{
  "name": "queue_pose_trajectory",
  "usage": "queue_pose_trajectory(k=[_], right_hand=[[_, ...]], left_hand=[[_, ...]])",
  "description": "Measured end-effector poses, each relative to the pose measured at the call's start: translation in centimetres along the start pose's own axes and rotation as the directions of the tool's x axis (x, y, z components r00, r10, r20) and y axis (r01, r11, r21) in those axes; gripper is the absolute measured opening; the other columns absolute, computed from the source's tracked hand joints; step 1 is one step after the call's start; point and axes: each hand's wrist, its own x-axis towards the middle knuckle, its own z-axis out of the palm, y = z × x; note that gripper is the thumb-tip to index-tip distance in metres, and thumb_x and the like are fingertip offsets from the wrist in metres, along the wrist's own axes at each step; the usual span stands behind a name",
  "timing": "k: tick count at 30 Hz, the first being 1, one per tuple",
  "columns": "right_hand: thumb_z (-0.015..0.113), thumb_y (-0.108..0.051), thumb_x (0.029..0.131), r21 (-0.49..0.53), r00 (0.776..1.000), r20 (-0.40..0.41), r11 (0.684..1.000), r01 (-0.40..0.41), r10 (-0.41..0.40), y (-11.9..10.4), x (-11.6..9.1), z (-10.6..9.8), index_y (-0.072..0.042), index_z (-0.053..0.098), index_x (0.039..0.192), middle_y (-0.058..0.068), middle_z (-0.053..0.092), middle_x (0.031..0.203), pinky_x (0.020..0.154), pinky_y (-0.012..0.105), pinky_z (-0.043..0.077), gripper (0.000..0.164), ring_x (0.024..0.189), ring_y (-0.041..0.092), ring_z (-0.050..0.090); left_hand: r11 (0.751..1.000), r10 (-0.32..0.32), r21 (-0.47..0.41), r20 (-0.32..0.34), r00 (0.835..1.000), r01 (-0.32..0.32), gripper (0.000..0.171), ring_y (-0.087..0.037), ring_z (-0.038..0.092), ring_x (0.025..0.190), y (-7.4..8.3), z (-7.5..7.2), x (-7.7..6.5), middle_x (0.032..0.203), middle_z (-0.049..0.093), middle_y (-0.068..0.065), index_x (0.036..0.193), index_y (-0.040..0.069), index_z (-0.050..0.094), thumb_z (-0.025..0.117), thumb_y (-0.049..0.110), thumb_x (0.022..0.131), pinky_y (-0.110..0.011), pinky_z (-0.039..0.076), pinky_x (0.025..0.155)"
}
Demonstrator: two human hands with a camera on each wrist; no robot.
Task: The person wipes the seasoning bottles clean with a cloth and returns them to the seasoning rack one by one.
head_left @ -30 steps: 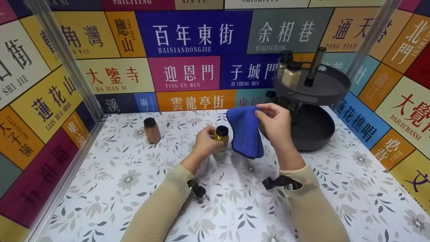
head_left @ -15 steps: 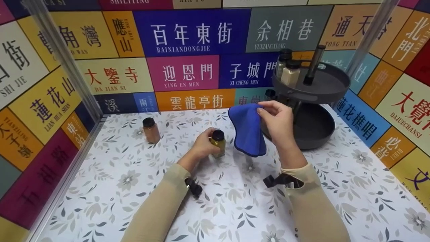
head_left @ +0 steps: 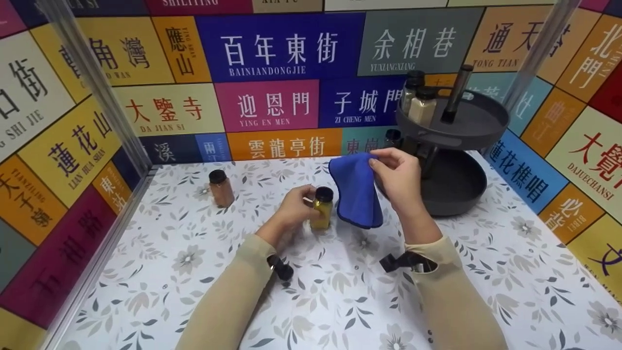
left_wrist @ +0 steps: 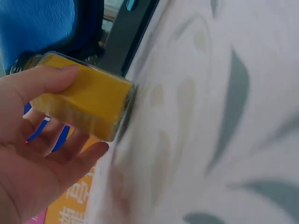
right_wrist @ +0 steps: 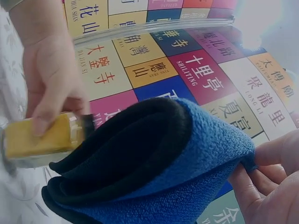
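Note:
My left hand (head_left: 295,209) grips a small clear glass jar (head_left: 321,214) of yellow powder with a black cap. In the left wrist view the thumb lies across the jar (left_wrist: 84,95) and some fingers are spread apart from its side. Its base is close to the tabletop; whether it touches is hard to tell. My right hand (head_left: 401,180) pinches a folded blue cloth (head_left: 354,189) with dark edging by one corner. The cloth hangs down beside the jar, and its folded edge faces the jar in the right wrist view (right_wrist: 187,163).
Left on the floral-covered table (head_left: 184,291) stands a black-capped jar of reddish-brown powder (head_left: 222,189). Behind my right hand is a dark two-tier round rack (head_left: 478,121), with a jar of pale powder (head_left: 422,109) and another jar (head_left: 412,92) on its upper tier. Printed panels (head_left: 282,48) enclose the back and sides.
My left hand has brought the yellow jar slightly lower and nearer to me, and more of its yellow content shows. My right hand and the cloth have hardly moved.

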Motion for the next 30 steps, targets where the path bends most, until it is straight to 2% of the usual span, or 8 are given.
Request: queue_pose_trajectory(k=[5, 7, 12, 14, 17, 22, 25, 30], right_hand=[[0.073, -0.003, 0.097, -0.037, 1.000, 0.019, 0.999, -0.015, 0.016, 0.3, -0.4, 0.6, 0.003, 0.078, 0.113, 0.008, 0.077, 0.093, 0.073, 0.023, 0.063, 0.017, 0.079, 0.010, 0.072], [0.073, -0.004, 0.098, -0.053, 0.998, 0.048, 0.998, -0.035, 0.037, 0.4, -0.5, 0.9, 0.001, 0.078, 0.113, 0.011, 0.078, 0.096, 0.075, 0.025, 0.064, 0.017, 0.081, 0.012, 0.074], [0.073, -0.008, 0.098, -0.178, 0.991, 0.113, 0.982, -0.055, 0.076, 0.5, -1.0, 1.9, -0.005, 0.079, 0.112, 0.013, 0.079, 0.103, 0.078, 0.027, 0.065, 0.015, 0.089, 0.017, 0.076], [0.073, -0.010, 0.097, -0.250, 0.988, 0.134, 0.967, -0.043, 0.079, 0.7, -1.2, 2.3, -0.006, 0.080, 0.110, 0.013, 0.080, 0.101, 0.076, 0.027, 0.065, 0.015, 0.088, 0.018, 0.076], [0.073, -0.011, 0.095, -0.332, 0.979, 0.180, 0.943, -0.034, 0.098, 1.3, -1.4, 2.8, -0.007, 0.081, 0.107, 0.012, 0.082, 0.100, 0.074, 0.030, 0.065, 0.014, 0.087, 0.020, 0.076], [0.075, -0.014, 0.095, -0.425, 0.955, 0.260, 0.905, -0.019, 0.142, 1.8, -1.6, 3.2, -0.008, 0.082, 0.105, 0.012, 0.082, 0.099, 0.074, 0.034, 0.065, 0.014, 0.084, 0.021, 0.077], [0.075, -0.014, 0.095, -0.412, 0.956, 0.253, 0.911, -0.033, 0.149, 1.3, -1.7, 3.1, -0.008, 0.082, 0.106, 0.012, 0.082, 0.101, 0.075, 0.035, 0.065, 0.015, 0.085, 0.021, 0.077], [0.074, -0.010, 0.097, -0.266, 0.984, 0.165, 0.964, -0.027, 0.073, -0.2, -1.9, 2.7, -0.005, 0.081, 0.109, 0.014, 0.081, 0.103, 0.076, 0.030, 0.066, 0.015, 0.088, 0.020, 0.078]], left_hand=[[0.990, 0.106, -0.093, -0.047, 0.993, -0.110, 0.045, -0.021, 0.072, 0.090, 2.9, 1.3, -0.8, 0.104, 0.073, -0.013, 0.114, 0.003, 0.073, 0.088, 0.001, 0.072, -0.030, 0.060, 0.082], [0.984, 0.130, -0.119, -0.053, 0.990, -0.136, 0.047, -0.022, 0.072, 0.093, 4.2, 1.9, -1.3, 0.105, 0.072, -0.011, 0.118, 0.006, 0.074, 0.090, 0.006, 0.074, -0.034, 0.061, 0.085], [0.973, 0.206, -0.080, -0.124, 0.971, -0.216, 0.044, -0.026, 0.065, 0.091, 6.3, 2.5, -2.0, 0.093, 0.064, -0.004, 0.116, 0.007, 0.074, 0.092, 0.012, 0.075, -0.038, 0.057, 0.087], [0.969, 0.221, -0.070, -0.170, 0.960, -0.236, 0.043, -0.027, 0.064, 0.089, 6.8, 2.4, -2.1, 0.092, 0.064, -0.005, 0.115, 0.006, 0.075, 0.091, 0.011, 0.075, -0.036, 0.056, 0.085], [0.965, 0.226, -0.084, -0.222, 0.948, -0.250, 0.047, -0.026, 0.067, 0.090, 7.4, 1.9, -2.3, 0.099, 0.071, -0.008, 0.120, 0.006, 0.076, 0.091, 0.009, 0.076, -0.034, 0.057, 0.083], [0.962, 0.225, -0.098, -0.252, 0.941, -0.256, 0.048, -0.021, 0.070, 0.098, 8.0, 1.3, -2.5, 0.115, 0.075, -0.011, 0.127, 0.006, 0.074, 0.090, 0.013, 0.081, -0.036, 0.058, 0.092], [0.961, 0.221, -0.110, -0.251, 0.942, -0.254, 0.047, -0.021, 0.069, 0.099, 8.1, 1.3, -2.4, 0.117, 0.075, -0.011, 0.128, 0.006, 0.073, 0.088, 0.014, 0.084, -0.036, 0.057, 0.094], [0.962, 0.206, -0.132, -0.228, 0.952, -0.240, 0.048, -0.021, 0.071, 0.095, 8.0, 1.6, -2.3, 0.113, 0.076, -0.012, 0.127, 0.005, 0.074, 0.090, 0.011, 0.082, -0.038, 0.059, 0.090]])
